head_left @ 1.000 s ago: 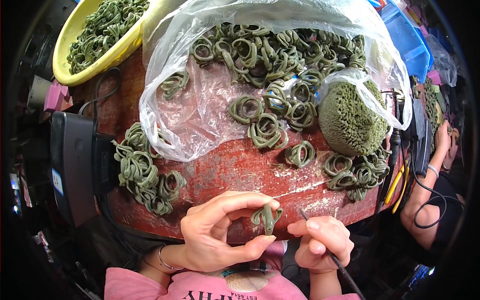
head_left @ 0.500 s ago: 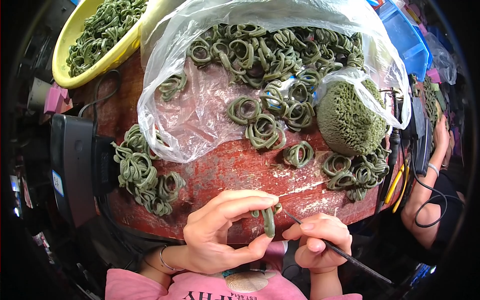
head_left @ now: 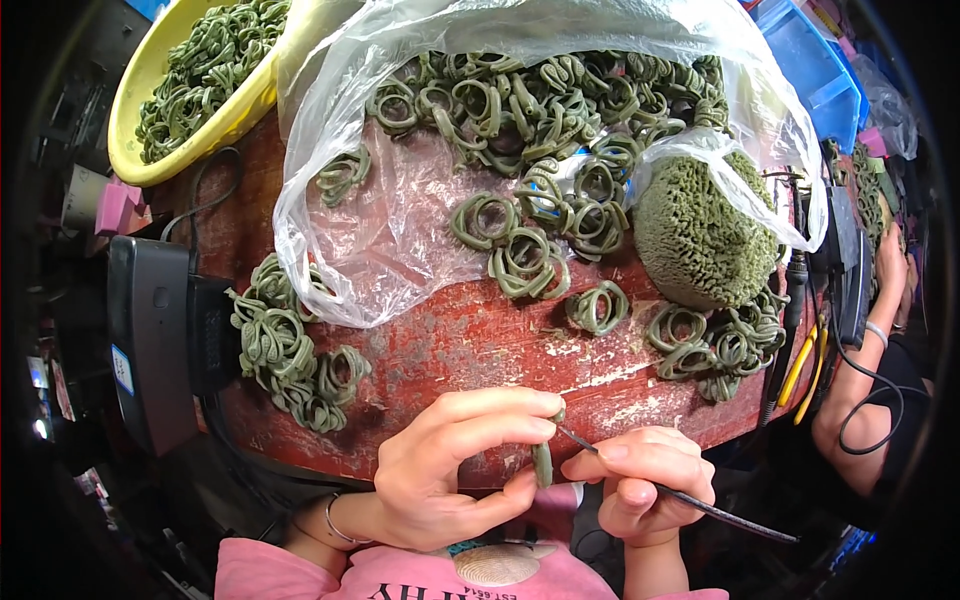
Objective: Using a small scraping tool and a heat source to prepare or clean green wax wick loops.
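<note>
Near the table's front edge, my left hand point(head_left: 455, 465) pinches a small green wax ring point(head_left: 543, 464) between thumb and fingers; the fingers hide part of it. My right hand point(head_left: 650, 478) grips a thin dark pointed tool point(head_left: 700, 505) like a pen. Its tip meets the ring's upper part, by my left fingertips. Just beyond, a single green ring point(head_left: 597, 308) lies on the worn red table point(head_left: 440, 350). Clusters of similar rings sit to the left point(head_left: 275, 340) and to the right point(head_left: 715, 345).
An open clear plastic bag point(head_left: 385, 250) holds many green rings at the back. Beside it stands a rough green block point(head_left: 700, 235). A yellow basket point(head_left: 125, 120) of rings is far left, a black device point(head_left: 150, 340) left. Yellow-handled pliers point(head_left: 800, 370) and a co-worker's arm point(head_left: 870, 330) are right.
The ring has turned in my left fingers and now appears narrower. My right hand has shifted slightly, and the tool's tip has come onto the ring's top.
</note>
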A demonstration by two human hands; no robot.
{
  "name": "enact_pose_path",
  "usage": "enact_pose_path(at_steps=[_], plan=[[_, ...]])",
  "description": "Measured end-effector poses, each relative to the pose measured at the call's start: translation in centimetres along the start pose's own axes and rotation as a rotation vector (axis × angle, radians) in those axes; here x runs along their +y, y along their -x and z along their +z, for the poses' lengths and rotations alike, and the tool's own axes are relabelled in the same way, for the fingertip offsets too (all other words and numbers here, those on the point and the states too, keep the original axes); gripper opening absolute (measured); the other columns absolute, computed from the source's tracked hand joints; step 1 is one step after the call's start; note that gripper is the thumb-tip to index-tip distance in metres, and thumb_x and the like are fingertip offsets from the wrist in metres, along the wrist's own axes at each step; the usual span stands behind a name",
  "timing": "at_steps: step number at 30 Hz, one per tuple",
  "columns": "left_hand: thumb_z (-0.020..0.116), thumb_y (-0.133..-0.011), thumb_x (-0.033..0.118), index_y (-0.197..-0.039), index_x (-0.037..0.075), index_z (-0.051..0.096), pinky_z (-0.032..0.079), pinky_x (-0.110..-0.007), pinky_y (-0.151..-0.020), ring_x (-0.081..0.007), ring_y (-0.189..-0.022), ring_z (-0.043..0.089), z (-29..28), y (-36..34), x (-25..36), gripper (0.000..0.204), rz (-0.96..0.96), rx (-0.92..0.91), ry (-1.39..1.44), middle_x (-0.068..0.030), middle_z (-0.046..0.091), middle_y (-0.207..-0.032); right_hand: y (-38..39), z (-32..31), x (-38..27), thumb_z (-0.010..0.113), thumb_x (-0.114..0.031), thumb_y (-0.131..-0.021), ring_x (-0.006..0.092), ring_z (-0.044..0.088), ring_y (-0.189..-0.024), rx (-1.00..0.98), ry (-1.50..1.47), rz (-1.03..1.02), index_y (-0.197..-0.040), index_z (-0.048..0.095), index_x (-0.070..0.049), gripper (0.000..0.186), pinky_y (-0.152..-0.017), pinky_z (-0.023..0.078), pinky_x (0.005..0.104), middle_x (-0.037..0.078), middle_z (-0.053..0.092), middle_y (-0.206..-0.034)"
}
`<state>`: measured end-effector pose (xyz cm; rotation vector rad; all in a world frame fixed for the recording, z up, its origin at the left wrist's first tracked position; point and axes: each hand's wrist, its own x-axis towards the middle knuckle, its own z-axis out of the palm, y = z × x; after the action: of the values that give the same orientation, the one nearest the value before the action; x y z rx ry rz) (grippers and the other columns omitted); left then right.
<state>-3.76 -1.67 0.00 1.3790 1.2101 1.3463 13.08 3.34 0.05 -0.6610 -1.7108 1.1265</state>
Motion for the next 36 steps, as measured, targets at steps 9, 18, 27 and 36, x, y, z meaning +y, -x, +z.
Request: enact_pose_path(at_steps=[9,18,27,36], plan=[[0.067,-0.06,-0.012,-0.096,0.0,0.054,0.051,-0.033,-0.078,-0.0268,-0.092,0.059,0.6,-0.2,0.3,0.04,0.004,0.059,-0.032,-0.0177,0.054,-0.102,0.0,0.0,0.1,0.062,-0.011,-0.08,0.0229,0.064,-0.06,-0.005,0.049,-0.018,-0.095,0.059,0.004,0.021,-0.051,0.052,0.0295,0.013,0.065,-0.073],[0.068,-0.061,-0.011,-0.097,0.0,0.057,0.051,-0.028,-0.075,-0.0218,-0.091,0.06,0.9,0.3,0.4,0.04,-0.045,0.134,0.006,-0.0158,0.058,-0.102,0.4,-0.7,-0.3,0.053,-0.014,-0.087,0.0182,0.062,-0.053,0.166,0.105,0.051,-0.095,0.058,0.003,0.02,-0.05,0.051,0.0277,0.012,0.064,-0.065],[0.061,-0.063,-0.019,-0.105,-0.006,0.045,0.053,-0.033,-0.078,-0.0283,-0.092,0.059,0.9,-0.1,0.4,0.047,-0.087,0.083,0.358,-0.0205,0.044,-0.11,-4.6,-11.7,0.6,0.05,-0.014,-0.089,0.0096,0.056,-0.064,0.699,0.805,0.159,-0.101,0.059,0.003,0.023,-0.058,0.044,0.0197,0.007,0.063,-0.074],[0.064,-0.066,-0.013,-0.107,-0.003,0.042,0.051,-0.034,-0.082,-0.0317,-0.1,0.055,0.0,0.3,-0.3,0.048,-0.069,0.049,0.519,-0.0215,0.041,-0.115,-4.2,-12.9,3.3,0.062,-0.001,-0.079,0.0072,0.055,-0.069,0.484,0.774,0.349,-0.102,0.061,0.002,0.024,-0.063,0.044,0.0194,0.004,0.062,-0.078]])
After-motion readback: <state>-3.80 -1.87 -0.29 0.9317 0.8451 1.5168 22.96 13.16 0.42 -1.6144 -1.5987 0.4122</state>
